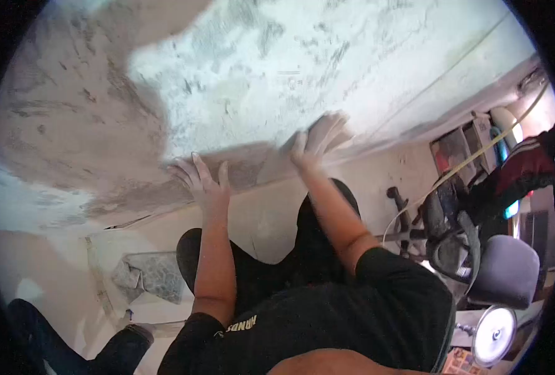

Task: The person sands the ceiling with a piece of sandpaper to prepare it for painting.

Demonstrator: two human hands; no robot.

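A broad, mottled white and brown surface (227, 81) fills the upper view, with bright light on part of it and dark smudges across it. My left hand (205, 178) rests near its lower edge, fingers spread, with nothing seen in it. To the right, my right hand (315, 144) is bent and pressed against the same surface. Its fingers are whitened and close round a pale, flat piece (345, 139) whose kind I cannot make out. Below the hands are my dark-clothed knees (327, 219).
Another person's dark trouser leg (118, 353) is at lower left, near a patterned grey cloth (158, 275). On the right stand a grey-backed office chair (502, 272) and a round, bright lamp-like disc (495, 334). A yellow cable (471, 159) crosses there, beside a maroon garment (527, 165).
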